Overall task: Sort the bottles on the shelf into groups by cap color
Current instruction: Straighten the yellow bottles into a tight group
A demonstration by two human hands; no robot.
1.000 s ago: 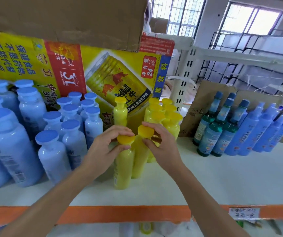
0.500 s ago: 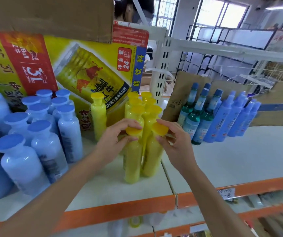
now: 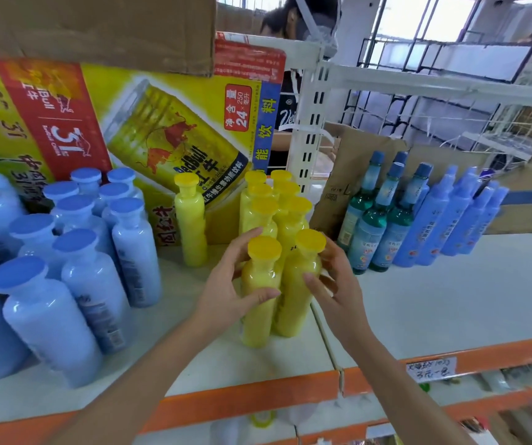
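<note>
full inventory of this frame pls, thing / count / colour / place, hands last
yellow-capped bottles: at least eight, yellow, shelf centre; two at the front in the hands, one standing apart to the left
blue-capped bottles: about a dozen in view, pale blue, shelf left
green glass bottles: about four, green with blue caps, right of centre
blue spray bottles: roughly six, blue, far right, leaning
drink carton: one, yellow and red, behind the bottles
shelf: white top, orange front edge
left hand: wrapped around the front-left yellow bottle
right hand: against the front-right yellow bottle
</note>
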